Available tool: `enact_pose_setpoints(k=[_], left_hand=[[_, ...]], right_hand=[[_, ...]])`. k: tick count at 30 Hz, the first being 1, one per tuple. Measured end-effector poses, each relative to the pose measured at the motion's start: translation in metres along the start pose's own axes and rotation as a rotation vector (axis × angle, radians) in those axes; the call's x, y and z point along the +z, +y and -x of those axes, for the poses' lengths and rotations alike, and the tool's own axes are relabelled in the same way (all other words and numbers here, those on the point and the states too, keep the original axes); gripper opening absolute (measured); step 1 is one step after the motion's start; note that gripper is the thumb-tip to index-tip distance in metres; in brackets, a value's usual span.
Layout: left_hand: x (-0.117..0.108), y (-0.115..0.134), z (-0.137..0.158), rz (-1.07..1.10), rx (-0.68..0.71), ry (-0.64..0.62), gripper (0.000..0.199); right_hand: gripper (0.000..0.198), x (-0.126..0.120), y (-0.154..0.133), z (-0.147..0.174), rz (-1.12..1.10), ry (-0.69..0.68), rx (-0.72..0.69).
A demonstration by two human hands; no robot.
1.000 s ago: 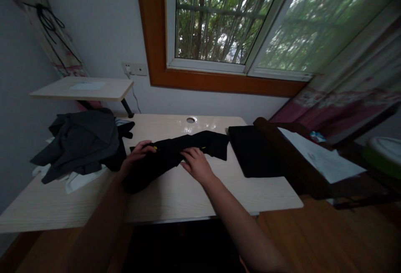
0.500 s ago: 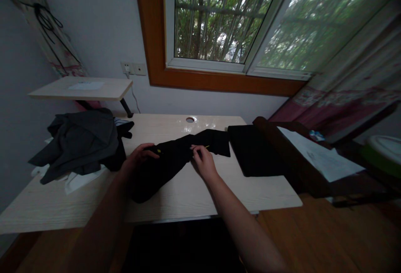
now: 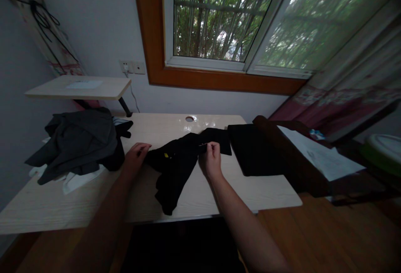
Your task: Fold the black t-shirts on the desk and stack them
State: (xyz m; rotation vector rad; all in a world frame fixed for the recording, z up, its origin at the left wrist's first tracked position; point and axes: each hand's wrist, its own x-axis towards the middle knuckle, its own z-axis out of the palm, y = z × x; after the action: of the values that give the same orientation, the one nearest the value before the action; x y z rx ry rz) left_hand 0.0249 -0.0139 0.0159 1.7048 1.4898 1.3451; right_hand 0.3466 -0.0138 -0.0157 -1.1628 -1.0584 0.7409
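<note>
A black garment (image 3: 178, 156) lies crumpled across the middle of the table, with a small yellow mark on its left part. Its kind is hard to make out in the dim light. My left hand (image 3: 137, 159) pinches the garment's left end between thumb and fingers. Farther right, my right hand (image 3: 213, 159) is closed on the upper right edge of the same cloth. A narrower part of the garment runs down toward the table's front edge, and another reaches right, up to a flat black folded cloth (image 3: 258, 152).
A heap of dark grey clothing (image 3: 79, 141) with white cloth beneath it sits on the left of the pale table (image 3: 103, 208). Behind it stands a small raised shelf (image 3: 94, 91). At the right, a dark brown piece of furniture carries white paper (image 3: 316, 152).
My hands have moved apart, the right one rightward and the left one slightly left. The garment is stretched wider between them, and its lower part now points toward the front edge.
</note>
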Motion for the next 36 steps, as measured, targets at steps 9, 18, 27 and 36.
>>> enact_pose_setpoints(k=[9, 18, 27, 36], left_hand=[[0.011, -0.013, 0.005, -0.304, -0.027, -0.363, 0.045], [0.015, -0.016, 0.006, -0.406, 0.022, -0.361, 0.019], [-0.004, -0.018, 0.000, -0.668, 0.015, -0.042, 0.020], [-0.018, -0.024, -0.004, -0.676, -0.035, 0.404, 0.026]], right_hand=[[0.025, 0.001, 0.000, -0.003, 0.194, 0.097, -0.066], [0.026, -0.004, -0.001, -0.002, 0.190, 0.221, -0.107], [0.026, -0.009, -0.014, -0.003, 0.122, 0.342, -0.114], [0.023, -0.027, -0.041, -0.018, -0.019, 0.506, -0.164]])
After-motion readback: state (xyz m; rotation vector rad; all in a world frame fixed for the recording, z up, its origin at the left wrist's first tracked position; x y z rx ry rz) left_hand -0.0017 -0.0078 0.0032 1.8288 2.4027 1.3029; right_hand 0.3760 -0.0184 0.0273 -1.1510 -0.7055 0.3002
